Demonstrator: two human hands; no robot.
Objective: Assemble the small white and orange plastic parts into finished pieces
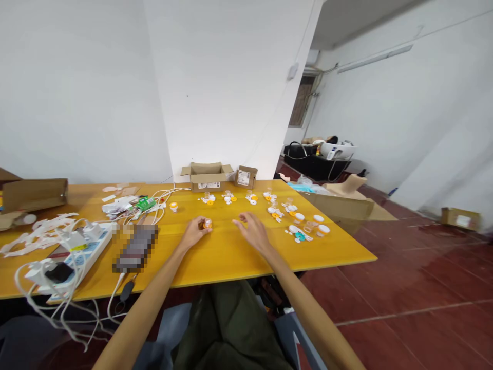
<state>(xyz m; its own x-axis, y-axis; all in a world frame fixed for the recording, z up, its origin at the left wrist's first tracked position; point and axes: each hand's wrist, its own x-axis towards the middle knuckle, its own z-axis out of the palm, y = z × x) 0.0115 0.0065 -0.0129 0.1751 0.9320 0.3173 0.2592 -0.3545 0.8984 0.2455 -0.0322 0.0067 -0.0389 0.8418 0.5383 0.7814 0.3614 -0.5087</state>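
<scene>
With the fingers of our left hand (195, 229) we are grasping a small orange-and-clear container (208, 224) over the middle of the table (227, 259); whether its base is touching the surface, we cannot tell. The fingers of our right hand (252, 229) are hanging apart and gripping nothing that we can see. With only 1 hand holding, we are risking a slip, because the container is looking smooth and round, and it could be rolling off the near edge. Farther out, small loose parts (276, 211) are lying in close piles, so a careless sweep of the right forearm could be mixing them. The 3 white-lidded jars (323, 229) are standing toward the right side, where a knock could be tipping them. To our left, white cables (122, 278) are drooping over the front edge near the power strip (88, 263), and a snag could be dragging things down. Behind, 2 cardboard boxes (210, 183) are sitting against the pale wall (227, 97). Beyond, a white basin (339, 151) is resting on black furniture above a red tiled floor (385, 293).
</scene>
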